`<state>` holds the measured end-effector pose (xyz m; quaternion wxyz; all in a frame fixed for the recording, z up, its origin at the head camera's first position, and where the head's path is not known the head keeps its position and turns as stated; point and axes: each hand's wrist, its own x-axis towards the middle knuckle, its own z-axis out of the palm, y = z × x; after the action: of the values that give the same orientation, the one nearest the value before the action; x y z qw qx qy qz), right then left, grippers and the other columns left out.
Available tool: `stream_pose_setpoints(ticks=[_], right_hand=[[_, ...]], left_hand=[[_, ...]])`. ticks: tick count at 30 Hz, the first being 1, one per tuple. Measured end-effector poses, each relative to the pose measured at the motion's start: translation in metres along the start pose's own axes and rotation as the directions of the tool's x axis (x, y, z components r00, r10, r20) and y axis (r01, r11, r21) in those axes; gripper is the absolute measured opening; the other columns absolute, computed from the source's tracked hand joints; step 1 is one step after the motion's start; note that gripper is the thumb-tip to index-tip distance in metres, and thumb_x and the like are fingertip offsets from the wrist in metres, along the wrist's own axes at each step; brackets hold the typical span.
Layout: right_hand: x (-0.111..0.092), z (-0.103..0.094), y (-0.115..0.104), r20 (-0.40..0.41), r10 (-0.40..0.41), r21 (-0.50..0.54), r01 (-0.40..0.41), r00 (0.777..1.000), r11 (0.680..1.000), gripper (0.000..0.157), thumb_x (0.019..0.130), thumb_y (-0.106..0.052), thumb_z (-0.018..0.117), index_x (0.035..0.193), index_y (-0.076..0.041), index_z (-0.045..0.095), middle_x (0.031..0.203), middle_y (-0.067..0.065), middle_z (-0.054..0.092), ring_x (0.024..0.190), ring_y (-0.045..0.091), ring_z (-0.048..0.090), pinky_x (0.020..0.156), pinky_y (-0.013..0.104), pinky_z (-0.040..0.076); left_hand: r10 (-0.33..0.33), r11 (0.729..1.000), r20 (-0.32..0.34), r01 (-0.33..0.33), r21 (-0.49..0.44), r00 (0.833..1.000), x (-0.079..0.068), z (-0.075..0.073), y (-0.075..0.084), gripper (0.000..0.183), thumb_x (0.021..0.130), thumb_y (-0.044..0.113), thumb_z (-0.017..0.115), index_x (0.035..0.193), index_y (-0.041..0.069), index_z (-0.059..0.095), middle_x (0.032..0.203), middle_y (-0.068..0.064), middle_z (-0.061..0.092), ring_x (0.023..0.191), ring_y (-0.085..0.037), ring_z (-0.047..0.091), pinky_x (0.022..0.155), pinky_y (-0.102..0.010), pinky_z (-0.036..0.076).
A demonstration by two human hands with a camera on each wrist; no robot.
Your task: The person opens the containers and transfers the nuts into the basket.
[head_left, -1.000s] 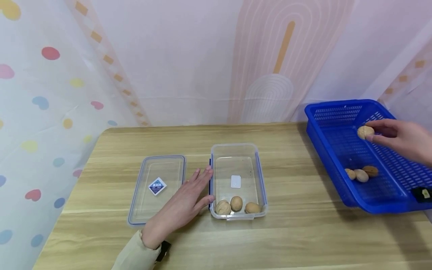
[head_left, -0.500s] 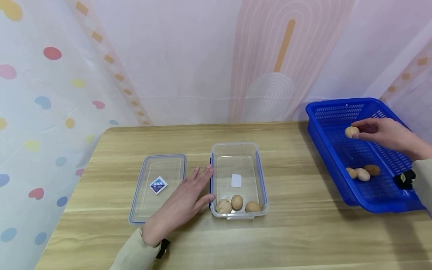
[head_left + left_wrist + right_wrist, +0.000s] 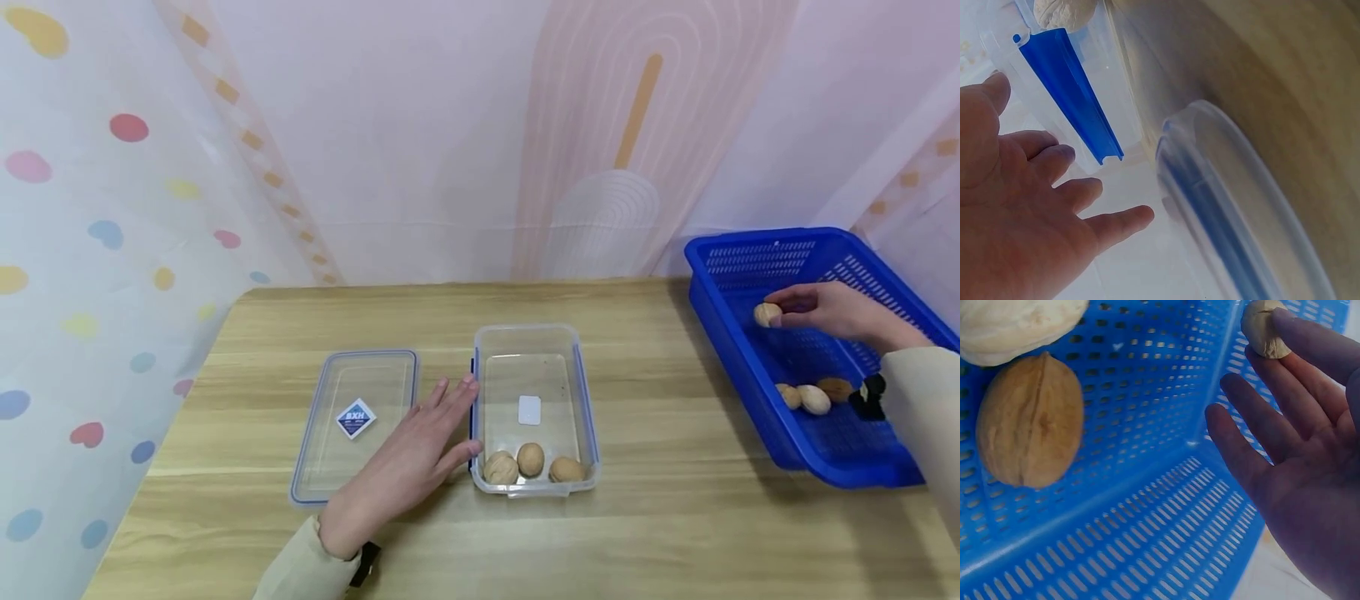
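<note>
Over the blue basket (image 3: 738, 392), my right hand (image 3: 840, 314) pinches a walnut (image 3: 767, 314) between thumb and fingertips; in the right wrist view that walnut (image 3: 1264, 328) sits at the top and the other fingers spread below. Beneath, three walnuts lie in the basket, among them a brown walnut (image 3: 1030, 422) and a pale walnut (image 3: 814, 399). My left hand (image 3: 408, 454), fingers extended, rests against the left side of a clear plastic container (image 3: 536, 367). Three walnuts sit along its near end, one being a round walnut (image 3: 531, 459). The blue side latch (image 3: 1072, 94) hangs by my left fingers.
A clear lid (image 3: 375, 375) with a blue seal and a BXH label lies left of the container, partly behind my left hand. The wooden table (image 3: 645, 533) ends at a patterned curtain (image 3: 420, 142) behind. The basket's raised rim stands at the right.
My right hand has moved left and slightly lower over the basket, carrying the walnut with it. My left hand stays at the container's side.
</note>
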<state>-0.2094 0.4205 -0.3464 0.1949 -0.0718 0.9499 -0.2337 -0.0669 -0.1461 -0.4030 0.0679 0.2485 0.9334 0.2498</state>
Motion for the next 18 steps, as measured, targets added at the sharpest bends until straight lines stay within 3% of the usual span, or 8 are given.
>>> stream_pose_setpoints(ticks=[11,18], right_hand=[[0.002,0.012,0.011,0.051,0.02,0.021,-0.021,0.999,1.0,0.057,0.11,-0.027,0.053,0.147,0.016,0.043,0.147,0.043,0.042,0.13,0.064,0.042,0.1,0.071,0.043],[0.004,0.017,0.012,0.05,0.013,0.031,-0.014,0.999,0.999,0.057,0.109,-0.029,0.056,0.145,0.014,0.046,0.146,0.041,0.046,0.13,0.062,0.045,0.1,0.069,0.045]], left_hand=[[0.023,1.0,-0.004,-0.023,-0.012,1.0,-0.002,0.0,0.001,0.075,0.105,0.04,0.059,0.164,0.008,0.025,0.169,-0.01,0.021,0.155,-0.044,0.016,0.119,-0.065,0.023],[0.022,1.0,-0.016,-0.022,-0.002,1.0,-0.006,-0.002,0.0,0.075,0.105,0.04,0.059,0.164,0.008,0.027,0.169,-0.009,0.022,0.154,-0.043,0.018,0.117,-0.069,0.025]])
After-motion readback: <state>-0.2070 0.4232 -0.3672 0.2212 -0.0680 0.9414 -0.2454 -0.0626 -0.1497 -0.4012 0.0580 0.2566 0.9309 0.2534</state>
